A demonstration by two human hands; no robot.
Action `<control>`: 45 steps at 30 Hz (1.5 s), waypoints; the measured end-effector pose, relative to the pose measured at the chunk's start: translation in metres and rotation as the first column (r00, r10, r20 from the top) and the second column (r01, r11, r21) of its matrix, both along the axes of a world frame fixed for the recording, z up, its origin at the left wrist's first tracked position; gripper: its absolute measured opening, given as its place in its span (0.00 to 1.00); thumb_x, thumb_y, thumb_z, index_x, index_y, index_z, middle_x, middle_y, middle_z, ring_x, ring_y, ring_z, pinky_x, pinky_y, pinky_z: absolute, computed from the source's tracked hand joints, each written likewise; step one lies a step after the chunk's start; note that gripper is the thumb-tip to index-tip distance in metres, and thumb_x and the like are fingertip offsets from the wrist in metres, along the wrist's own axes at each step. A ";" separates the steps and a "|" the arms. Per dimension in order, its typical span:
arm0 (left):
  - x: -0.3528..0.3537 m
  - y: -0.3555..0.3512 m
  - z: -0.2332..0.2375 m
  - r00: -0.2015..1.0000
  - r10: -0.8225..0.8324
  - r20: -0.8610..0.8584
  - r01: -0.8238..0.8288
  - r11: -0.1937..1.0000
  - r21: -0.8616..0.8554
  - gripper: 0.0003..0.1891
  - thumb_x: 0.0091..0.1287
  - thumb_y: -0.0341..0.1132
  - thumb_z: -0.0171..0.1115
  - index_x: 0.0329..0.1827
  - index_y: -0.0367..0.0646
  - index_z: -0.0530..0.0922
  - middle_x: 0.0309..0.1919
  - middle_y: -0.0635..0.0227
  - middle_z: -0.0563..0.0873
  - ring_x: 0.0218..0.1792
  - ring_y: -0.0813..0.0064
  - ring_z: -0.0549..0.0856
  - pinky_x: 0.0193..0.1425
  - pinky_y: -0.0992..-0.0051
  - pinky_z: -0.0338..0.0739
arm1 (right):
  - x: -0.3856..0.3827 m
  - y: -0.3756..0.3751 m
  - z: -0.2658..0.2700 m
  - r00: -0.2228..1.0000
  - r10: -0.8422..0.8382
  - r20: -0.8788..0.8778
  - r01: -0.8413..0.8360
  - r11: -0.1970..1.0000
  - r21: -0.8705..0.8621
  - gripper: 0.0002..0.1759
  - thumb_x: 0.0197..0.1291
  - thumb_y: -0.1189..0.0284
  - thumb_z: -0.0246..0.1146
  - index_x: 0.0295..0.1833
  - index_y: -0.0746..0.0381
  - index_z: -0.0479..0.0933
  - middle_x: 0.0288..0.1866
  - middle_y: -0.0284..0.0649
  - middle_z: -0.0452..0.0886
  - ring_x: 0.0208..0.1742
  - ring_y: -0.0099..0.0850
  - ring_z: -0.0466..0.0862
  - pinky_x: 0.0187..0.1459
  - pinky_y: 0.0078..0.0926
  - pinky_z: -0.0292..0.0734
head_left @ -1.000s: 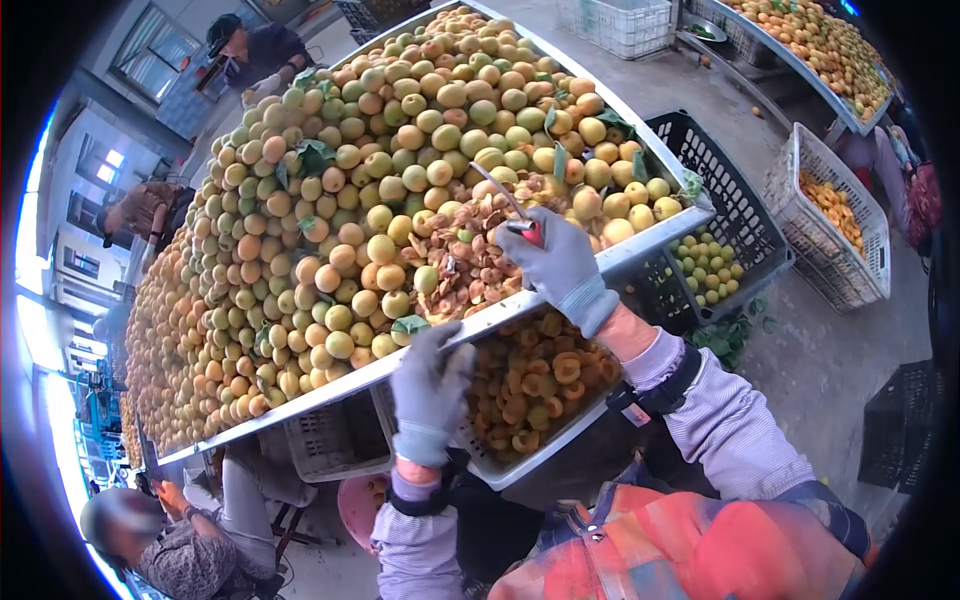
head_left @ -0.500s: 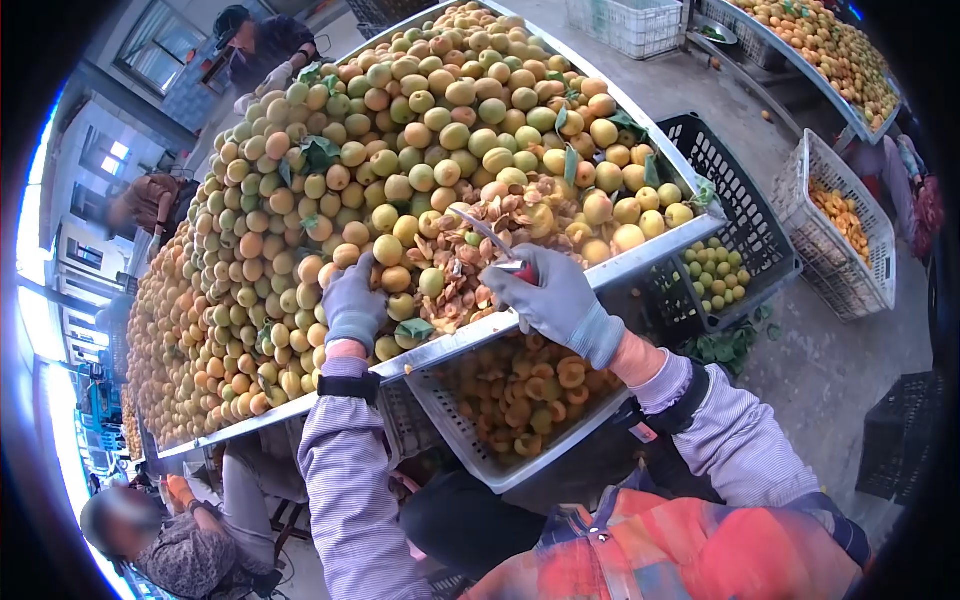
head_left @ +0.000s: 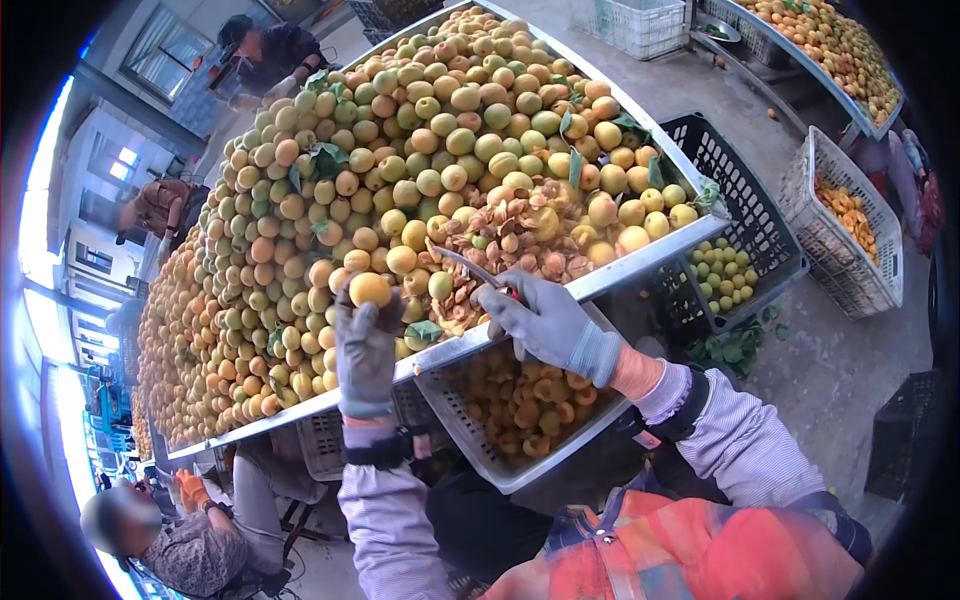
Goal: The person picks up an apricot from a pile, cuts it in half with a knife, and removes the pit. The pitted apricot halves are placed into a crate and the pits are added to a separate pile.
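Note:
My gloved left hand (head_left: 366, 355) is raised at the near edge of the heap, its fingers closed around a yellow apricot (head_left: 370, 290). In my gloved right hand (head_left: 548, 318) is a knife (head_left: 466, 265) with a slim curved blade pointing left and a red part at the handle; much of the handle is hidden by the fingers. A pile of brown pits (head_left: 505, 238) lies on the metal-edged table beyond the blade. Whole apricots (head_left: 430, 150) are heaped around it. Below the table rim (head_left: 620, 272), a grey crate (head_left: 470, 458) holds cut apricot halves (head_left: 530, 405).
At right stand a black crate (head_left: 755, 215) with green fruit (head_left: 722, 275) and a pale crate (head_left: 815, 260) with orange pieces. Leaves (head_left: 730, 345) lie on the floor. One person (head_left: 190, 530) sits at lower left; others (head_left: 270, 55) work across the heap.
My left hand has picked an apricot off the heap and drawn it back toward me. The knife has shifted slightly left and down, its blade now lying flatter.

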State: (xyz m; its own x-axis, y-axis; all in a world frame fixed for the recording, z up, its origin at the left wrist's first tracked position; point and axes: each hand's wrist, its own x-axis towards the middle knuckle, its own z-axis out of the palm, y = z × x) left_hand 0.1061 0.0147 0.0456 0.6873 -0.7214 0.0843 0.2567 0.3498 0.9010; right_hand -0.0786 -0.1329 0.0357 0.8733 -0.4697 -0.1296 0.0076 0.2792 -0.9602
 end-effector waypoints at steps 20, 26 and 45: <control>-0.096 -0.011 -0.018 0.976 -0.207 0.066 0.189 0.959 0.209 0.29 0.62 0.26 0.60 0.67 0.33 0.63 0.59 0.63 0.74 0.56 0.75 0.77 0.62 0.75 0.70 | -0.031 -0.006 0.012 0.994 0.107 0.011 -0.103 0.974 -0.203 0.14 0.70 0.61 0.51 0.47 0.62 0.71 0.23 0.35 0.74 0.23 0.23 0.77 0.26 0.24 0.72; -0.105 -0.011 -0.014 0.960 -0.279 -0.038 0.281 0.953 0.115 0.30 0.61 0.26 0.62 0.67 0.33 0.62 0.59 0.61 0.74 0.57 0.73 0.76 0.63 0.72 0.70 | -0.030 -0.005 0.002 0.996 0.059 0.064 -0.020 0.870 -0.493 0.14 0.70 0.62 0.51 0.52 0.60 0.69 0.27 0.44 0.77 0.29 0.39 0.81 0.32 0.31 0.74; -0.107 -0.008 -0.019 0.951 -0.307 -0.035 0.309 0.937 0.163 0.29 0.62 0.29 0.63 0.66 0.31 0.63 0.58 0.61 0.75 0.57 0.72 0.76 0.63 0.72 0.69 | -0.031 0.004 -0.008 0.995 0.010 -0.095 -0.074 0.708 -0.702 0.24 0.70 0.57 0.50 0.61 0.64 0.68 0.51 0.53 0.79 0.51 0.48 0.81 0.48 0.34 0.78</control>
State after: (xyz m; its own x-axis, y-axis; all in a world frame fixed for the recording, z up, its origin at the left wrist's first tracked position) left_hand -0.0010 0.0068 0.0265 0.4295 -0.9012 -0.0587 0.3369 0.0996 0.9362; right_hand -0.1096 -0.1292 0.0279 0.8964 -0.4149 0.1558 -0.0703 -0.4802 -0.8743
